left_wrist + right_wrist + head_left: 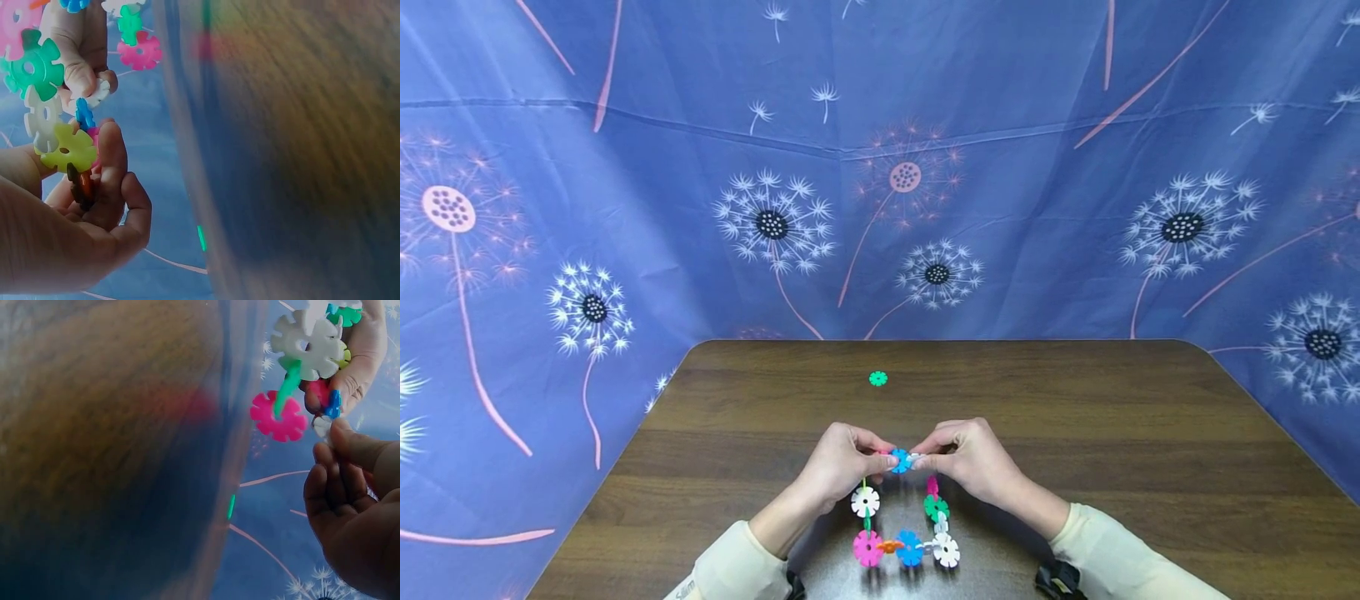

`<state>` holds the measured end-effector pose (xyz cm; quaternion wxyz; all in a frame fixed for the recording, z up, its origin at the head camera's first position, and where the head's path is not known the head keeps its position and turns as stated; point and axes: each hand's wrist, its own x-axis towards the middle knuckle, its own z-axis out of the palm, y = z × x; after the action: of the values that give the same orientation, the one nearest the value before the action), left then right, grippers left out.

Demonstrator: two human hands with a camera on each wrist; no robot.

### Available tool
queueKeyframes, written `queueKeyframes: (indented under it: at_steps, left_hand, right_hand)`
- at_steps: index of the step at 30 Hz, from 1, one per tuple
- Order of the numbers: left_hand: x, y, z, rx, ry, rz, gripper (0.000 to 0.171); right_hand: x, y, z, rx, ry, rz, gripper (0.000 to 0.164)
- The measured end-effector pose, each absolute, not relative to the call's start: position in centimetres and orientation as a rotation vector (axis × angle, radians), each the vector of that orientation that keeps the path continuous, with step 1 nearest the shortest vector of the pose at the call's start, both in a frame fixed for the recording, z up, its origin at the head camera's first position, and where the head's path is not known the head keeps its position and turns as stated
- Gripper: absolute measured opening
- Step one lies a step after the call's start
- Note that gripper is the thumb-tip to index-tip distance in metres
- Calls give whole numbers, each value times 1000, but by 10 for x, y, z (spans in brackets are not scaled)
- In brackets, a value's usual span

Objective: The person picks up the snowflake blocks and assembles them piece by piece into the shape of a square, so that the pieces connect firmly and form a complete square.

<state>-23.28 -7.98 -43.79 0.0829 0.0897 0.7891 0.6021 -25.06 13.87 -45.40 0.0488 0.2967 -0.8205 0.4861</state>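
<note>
Notched plastic flower discs are linked in a squarish chain between the two hands. My left hand (842,462) grips the chain's far left part, where a pink disc, a yellow disc (65,149) and a blue disc (901,461) join. Opposite it, my right hand (977,462) pinches a white disc (322,426) between thumb and fingers, right against the blue one. Nearer me hang a pink disc (868,549), an orange disc (891,547), another blue disc (910,549) and a white corner disc (947,551). A green disc (936,508) sits on the right side. Fingers partly cover the joint.
One loose green disc (877,378) lies on the brown wooden table (1075,417), beyond the hands. Blue cloth (1037,208) with dandelion prints hangs behind and beside the table. Dark wrist straps show at both sleeves.
</note>
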Motion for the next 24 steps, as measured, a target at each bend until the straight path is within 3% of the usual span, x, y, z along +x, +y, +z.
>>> queueKeyframes:
  at_steps: [7,13,17,24]
  left_hand:
    - [-236,-78,-436,289,2409,1761,9]
    - [-240,-80,-431,420,2424,1738,19]
    - [-241,-81,-431,495,2465,1708,11]
    - [-244,-88,-436,429,2517,1672,7]
  right_hand:
    - [-254,138,-450,879,-2503,1475,7]
    - [-262,134,-441,819,-2574,1610,14]
    - [-267,129,-439,867,-2587,1669,16]
    - [-308,126,-448,987,-2706,1688,14]
